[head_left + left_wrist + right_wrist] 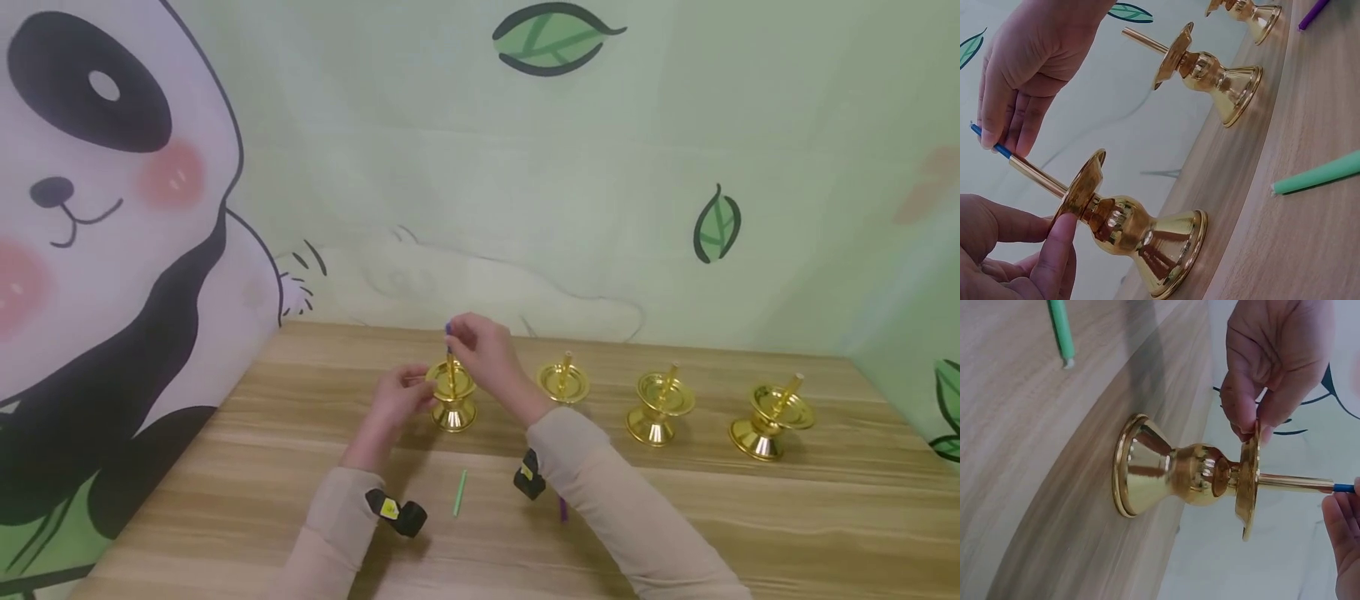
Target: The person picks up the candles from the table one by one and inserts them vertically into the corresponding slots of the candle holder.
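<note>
A gold candle holder (453,414) stands upright at the left end of a row on the wooden table. My left hand (399,398) pinches the rim of its dish between thumb and fingers, plainest in the left wrist view. Above it, my right hand (483,346) pinches a thin blue candle (1002,150) near its top. The candle's lower end sits at the mouth of the holder's gold tube (1297,482), and its wick shows past the fingertips. Nearer the front lies a green candle (460,493). Partly hidden by the right sleeve is a purple candle (563,510).
To the right stand three more gold holders: one behind the right wrist (564,383), a middle one (660,404) and a far right one (771,417), each with a bare upright tube. A panda-printed cloth (420,183) hangs behind the table (247,467).
</note>
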Tool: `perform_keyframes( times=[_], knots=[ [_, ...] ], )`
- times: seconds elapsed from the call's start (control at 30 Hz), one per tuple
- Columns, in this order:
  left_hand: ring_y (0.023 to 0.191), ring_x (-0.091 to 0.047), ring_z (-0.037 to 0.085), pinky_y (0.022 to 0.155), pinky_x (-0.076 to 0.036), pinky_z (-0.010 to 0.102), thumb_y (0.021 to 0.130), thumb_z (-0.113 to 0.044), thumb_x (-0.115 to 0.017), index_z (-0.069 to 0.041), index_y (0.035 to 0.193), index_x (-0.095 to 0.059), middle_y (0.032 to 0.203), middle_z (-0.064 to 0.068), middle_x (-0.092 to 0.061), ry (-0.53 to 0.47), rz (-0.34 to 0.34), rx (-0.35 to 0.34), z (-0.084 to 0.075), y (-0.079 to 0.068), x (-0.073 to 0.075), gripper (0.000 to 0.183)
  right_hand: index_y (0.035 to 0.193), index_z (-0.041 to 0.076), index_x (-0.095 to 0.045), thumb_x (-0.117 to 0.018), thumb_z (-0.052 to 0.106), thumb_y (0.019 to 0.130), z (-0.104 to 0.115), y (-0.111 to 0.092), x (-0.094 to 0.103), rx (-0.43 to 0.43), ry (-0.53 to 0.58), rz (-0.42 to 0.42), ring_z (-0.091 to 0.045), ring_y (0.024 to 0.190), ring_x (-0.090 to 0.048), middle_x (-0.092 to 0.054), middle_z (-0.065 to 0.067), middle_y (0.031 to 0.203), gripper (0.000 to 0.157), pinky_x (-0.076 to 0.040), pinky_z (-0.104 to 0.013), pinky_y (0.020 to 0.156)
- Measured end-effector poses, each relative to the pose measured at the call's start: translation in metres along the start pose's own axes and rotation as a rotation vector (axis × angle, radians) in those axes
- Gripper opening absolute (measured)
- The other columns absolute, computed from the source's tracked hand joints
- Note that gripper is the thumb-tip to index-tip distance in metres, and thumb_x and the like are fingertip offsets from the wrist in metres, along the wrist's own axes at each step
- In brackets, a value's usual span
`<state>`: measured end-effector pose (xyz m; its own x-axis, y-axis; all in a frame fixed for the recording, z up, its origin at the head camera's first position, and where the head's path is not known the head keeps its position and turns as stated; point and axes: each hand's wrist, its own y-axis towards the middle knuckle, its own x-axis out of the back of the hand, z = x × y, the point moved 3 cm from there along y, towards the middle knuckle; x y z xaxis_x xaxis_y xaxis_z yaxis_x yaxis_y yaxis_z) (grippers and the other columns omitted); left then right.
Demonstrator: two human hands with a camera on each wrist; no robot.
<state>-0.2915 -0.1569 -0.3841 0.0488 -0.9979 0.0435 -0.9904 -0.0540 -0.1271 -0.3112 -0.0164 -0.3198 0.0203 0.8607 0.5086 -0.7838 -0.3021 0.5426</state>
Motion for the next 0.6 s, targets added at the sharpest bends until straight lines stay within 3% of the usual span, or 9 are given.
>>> perform_keyframes(
  times=[0.37, 0.6],
  knots=[
    [0.072, -0.059, 0.007, 0.067, -0.054, 0.013, 0.093, 0.003, -0.05, 0.017, 0.13, -0.04, 0.122, 0.034, -0.051, -0.003, 0.013, -0.005, 0.002, -0.004, 0.0, 0.041, 0.099, -0.006, -0.062, -0.063, 0.001, 0.088, -0.001, -0.004, -0.003, -0.022, 0.034, -0.045, -0.029, 0.087, -0.067, -0.068, -0.019, 0.094, 0.012, -0.058, -0.027, 0.076],
    [0.094, -0.061, 0.025, 0.092, -0.053, 0.036, 0.098, -0.012, -0.045, 0.013, 0.131, -0.039, 0.126, 0.03, -0.047, 0.075, 0.007, 0.045, -0.003, -0.011, 0.013, 0.042, 0.101, -0.005, -0.062, -0.066, 0.004, 0.086, 0.0, -0.008, 0.004, -0.07, 0.035, -0.086, -0.028, 0.089, -0.066, -0.067, -0.018, 0.096, 0.018, -0.057, -0.029, 0.08]
  ],
)
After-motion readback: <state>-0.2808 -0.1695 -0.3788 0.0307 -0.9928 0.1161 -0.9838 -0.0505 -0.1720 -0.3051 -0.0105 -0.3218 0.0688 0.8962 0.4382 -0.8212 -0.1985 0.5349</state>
